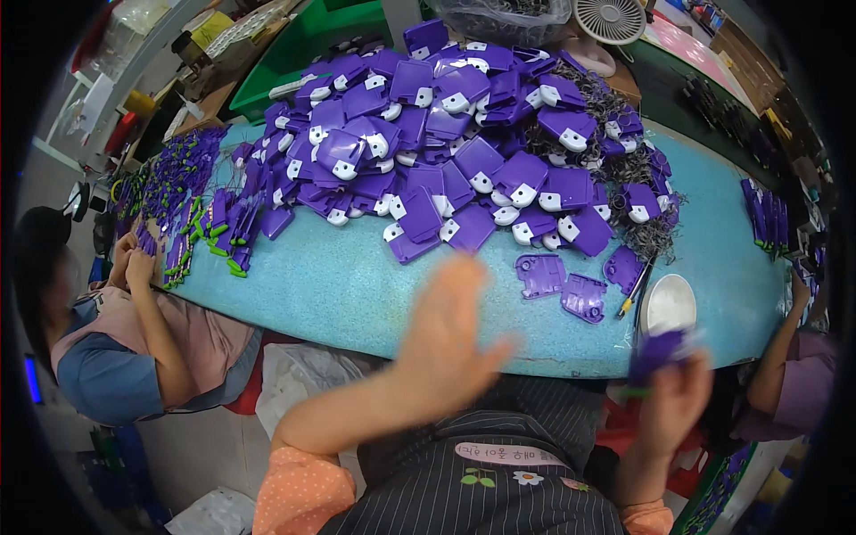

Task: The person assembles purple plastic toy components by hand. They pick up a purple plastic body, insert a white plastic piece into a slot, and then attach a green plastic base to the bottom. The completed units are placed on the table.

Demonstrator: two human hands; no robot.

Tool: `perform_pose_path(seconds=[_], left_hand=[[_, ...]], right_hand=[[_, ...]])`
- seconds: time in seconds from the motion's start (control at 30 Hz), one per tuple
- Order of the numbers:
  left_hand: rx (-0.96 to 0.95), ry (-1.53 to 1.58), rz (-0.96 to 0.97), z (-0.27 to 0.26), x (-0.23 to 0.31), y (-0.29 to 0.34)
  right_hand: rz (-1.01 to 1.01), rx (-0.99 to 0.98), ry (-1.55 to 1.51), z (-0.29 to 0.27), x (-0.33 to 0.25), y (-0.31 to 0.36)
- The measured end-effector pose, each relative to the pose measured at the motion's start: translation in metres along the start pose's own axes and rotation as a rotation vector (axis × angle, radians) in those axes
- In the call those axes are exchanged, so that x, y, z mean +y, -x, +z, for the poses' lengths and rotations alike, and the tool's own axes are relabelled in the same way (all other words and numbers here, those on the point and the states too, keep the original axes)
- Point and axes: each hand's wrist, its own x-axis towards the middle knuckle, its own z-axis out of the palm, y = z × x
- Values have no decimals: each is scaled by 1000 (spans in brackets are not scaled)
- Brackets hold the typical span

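Note:
My left hand (448, 330) reaches over the front of the table with its fingers stretched out and the thumb apart; motion blurs it and nothing shows in it. Just beyond its fingertips lies a big heap of purple plastic cases (426, 212) with white corner pieces. My right hand (675, 392) is at the table's front edge, closed on a blurred purple plastic case (660, 352) with a pale end and a bit of green below. Near it are a white oval dish (670, 305), a yellow-handled screwdriver (631, 294) and loose purple case halves (584, 298).
Grey curly strands (655, 239) lie along the heap's right side. Purple and green pieces (201, 223) cover the table's left end, where a co-worker (134, 330) handles some. Another person (789, 383) sits at the right. A green bin (285, 58) and a fan (610, 20) stand behind.

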Motion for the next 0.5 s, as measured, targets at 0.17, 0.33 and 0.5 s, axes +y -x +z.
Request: perform_pose_path(seconds=[0.17, 0.33, 0.5], left_hand=[[50, -384, -65, -18, -95, -44], [111, -295, -63, -12, -88, -39], [-44, 548, -236, -11, -33, 2]], right_hand=[[-62, 347, 412, -133, 49, -86], [-89, 277, 1434, -165, 84, -90], [-232, 88, 880, -40, 13, -55]])
